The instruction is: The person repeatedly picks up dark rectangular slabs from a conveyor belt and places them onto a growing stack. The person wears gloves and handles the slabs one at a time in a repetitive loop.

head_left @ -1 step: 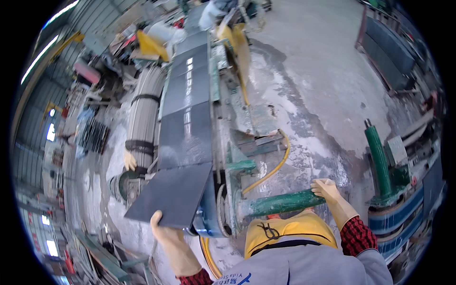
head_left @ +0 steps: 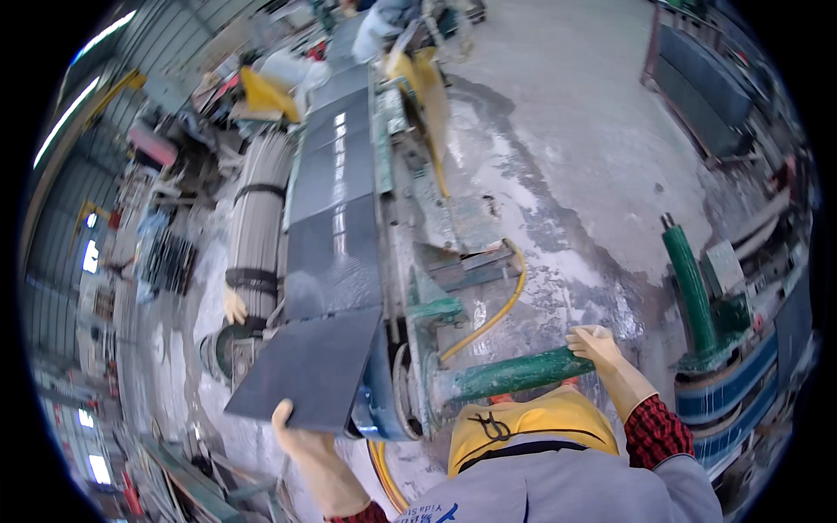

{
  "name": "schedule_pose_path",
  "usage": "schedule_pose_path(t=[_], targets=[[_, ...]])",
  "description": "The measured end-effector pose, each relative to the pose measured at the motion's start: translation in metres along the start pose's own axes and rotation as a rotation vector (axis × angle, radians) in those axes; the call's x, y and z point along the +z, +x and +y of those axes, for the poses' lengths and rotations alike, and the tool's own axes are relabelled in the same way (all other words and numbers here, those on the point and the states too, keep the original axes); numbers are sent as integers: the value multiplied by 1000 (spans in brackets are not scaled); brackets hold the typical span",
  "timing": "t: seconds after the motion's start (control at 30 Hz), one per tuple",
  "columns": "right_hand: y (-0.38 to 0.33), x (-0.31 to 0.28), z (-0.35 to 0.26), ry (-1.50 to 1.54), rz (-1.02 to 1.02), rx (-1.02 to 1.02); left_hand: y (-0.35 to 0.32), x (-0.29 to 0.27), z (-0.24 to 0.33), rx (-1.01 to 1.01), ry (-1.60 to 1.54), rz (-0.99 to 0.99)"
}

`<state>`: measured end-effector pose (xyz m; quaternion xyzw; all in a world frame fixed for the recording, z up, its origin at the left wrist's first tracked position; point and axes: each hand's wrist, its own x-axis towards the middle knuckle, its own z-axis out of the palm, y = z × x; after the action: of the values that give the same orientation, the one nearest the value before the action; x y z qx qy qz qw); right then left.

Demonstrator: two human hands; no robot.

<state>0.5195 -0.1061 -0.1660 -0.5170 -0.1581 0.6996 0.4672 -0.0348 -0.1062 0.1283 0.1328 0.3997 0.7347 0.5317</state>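
Note:
A dark grey stone slab [head_left: 305, 366] lies tilted at the near end of a long conveyor line [head_left: 336, 174] that carries more dark slabs away from me. My left hand [head_left: 301, 431], in a pale rubber glove, grips the slab's near edge. My right hand [head_left: 597, 344], also gloved, is closed around the end of a green machine lever [head_left: 514, 375] that sticks out to the right of the line. My yellow apron [head_left: 514, 423] and grey jacket fill the lower edge.
Another person's gloved hand [head_left: 234, 305] rests by a strapped bundle of grey rods [head_left: 257, 218] left of the line. A yellow hose [head_left: 488, 318] curls over the wet concrete floor [head_left: 593, 157]. A green post [head_left: 689, 279] and racks stand at right. Someone works at the far end [head_left: 384, 22].

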Motion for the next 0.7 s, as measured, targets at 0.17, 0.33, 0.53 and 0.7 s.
schedule_pose_path(t=[0.17, 0.33, 0.53, 0.7], targets=[[-52, 64, -53, -282, 101, -48, -57, 37, 10, 93, 106, -74], [-70, 82, -74, -259, -135, -64, -75, 73, -25, -1, 19, -219], [-179, 74, -163, 199, -549, -238, -128, 187, -136, -321, -69, -353], [-229, -21, -191, 619, -519, -162, -193, 278, -252, -755, 103, -553]])
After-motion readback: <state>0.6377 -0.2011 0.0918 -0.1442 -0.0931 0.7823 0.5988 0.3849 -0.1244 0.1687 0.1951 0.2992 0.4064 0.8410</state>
